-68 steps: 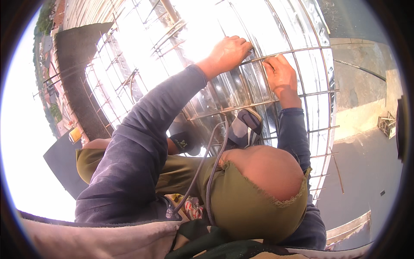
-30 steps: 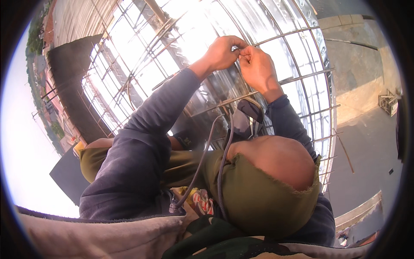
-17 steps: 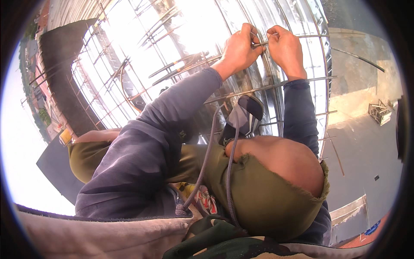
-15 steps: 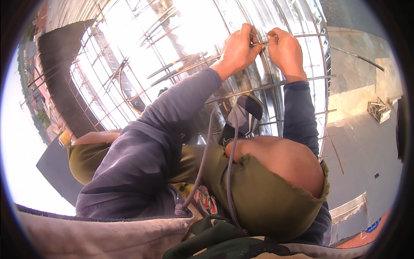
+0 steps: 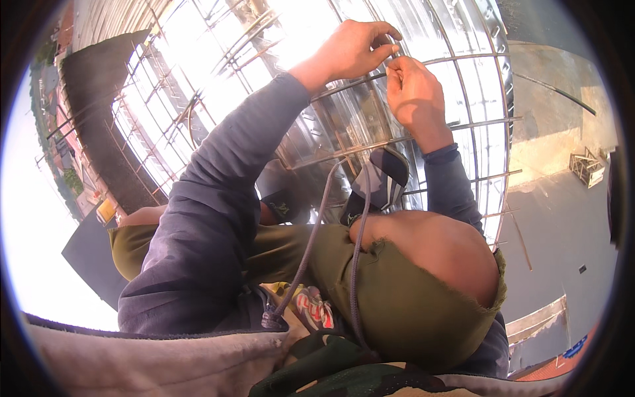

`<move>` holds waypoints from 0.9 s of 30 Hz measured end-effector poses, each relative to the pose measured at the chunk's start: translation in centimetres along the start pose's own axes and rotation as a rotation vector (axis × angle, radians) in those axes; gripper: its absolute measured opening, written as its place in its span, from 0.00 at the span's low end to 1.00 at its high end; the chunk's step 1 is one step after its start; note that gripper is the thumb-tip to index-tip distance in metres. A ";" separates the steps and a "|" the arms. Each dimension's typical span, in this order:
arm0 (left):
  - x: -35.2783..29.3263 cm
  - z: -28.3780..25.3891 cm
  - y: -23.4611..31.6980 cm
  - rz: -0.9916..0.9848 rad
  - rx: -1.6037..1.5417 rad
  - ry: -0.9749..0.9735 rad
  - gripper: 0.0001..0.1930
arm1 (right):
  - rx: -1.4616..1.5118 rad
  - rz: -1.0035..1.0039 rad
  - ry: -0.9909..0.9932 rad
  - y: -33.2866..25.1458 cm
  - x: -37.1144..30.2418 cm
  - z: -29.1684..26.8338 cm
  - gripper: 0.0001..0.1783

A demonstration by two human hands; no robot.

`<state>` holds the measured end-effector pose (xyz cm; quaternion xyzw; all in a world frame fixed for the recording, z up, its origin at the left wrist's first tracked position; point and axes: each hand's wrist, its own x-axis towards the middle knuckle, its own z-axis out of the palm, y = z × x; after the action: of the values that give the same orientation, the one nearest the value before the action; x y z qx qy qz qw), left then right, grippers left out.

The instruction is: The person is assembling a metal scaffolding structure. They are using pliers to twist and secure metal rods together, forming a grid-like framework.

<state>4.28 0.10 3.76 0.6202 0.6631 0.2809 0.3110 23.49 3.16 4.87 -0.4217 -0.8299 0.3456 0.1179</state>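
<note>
My left hand (image 5: 356,50) is raised over a grid of thin steel rebar, its curved thumb and index finger a little apart with nothing visible between them. Just below its fingertips is my right hand (image 5: 418,99), fingers pinched together close to a rebar rod (image 5: 466,57). Whatever that pinch holds, if anything, is hidden or too small to make out. Shiny corrugated metal sheet (image 5: 360,122) lies under the grid. Another rod (image 5: 324,157) crosses nearer to me, in front of my dark shoe (image 5: 387,169).
Crossed rebar (image 5: 149,86) continues to the left, beside a dark gap. At right, beyond the sheet's edge, a grey concrete surface lies lower. On it are a small crate-like frame (image 5: 586,168) and a long bar (image 5: 555,92). Two hood cords (image 5: 357,264) hang before me.
Both hands have shifted left, the left one also farther away and the right one slightly nearer. My left thumb and index finger have parted. My left forearm now covers a long-handled tool seen earlier.
</note>
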 end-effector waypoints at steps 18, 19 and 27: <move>-16.2 -8.2 -6.9 -0.278 0.336 -0.484 0.25 | 0.521 0.432 -0.161 3.4 -7.8 -2.3 0.17; -15.4 -8.4 -6.7 -0.339 0.296 -0.569 0.23 | 0.450 0.398 -0.141 3.5 -7.5 -2.4 0.18; -15.6 -14.2 -4.0 -0.383 0.443 -0.483 0.17 | -0.017 -0.101 0.175 2.3 -6.0 -5.6 0.15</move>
<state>-8.49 -15.60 10.95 0.5858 0.7192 -0.0867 0.3635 31.34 2.09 8.01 -0.4087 -0.8396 0.2943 0.2036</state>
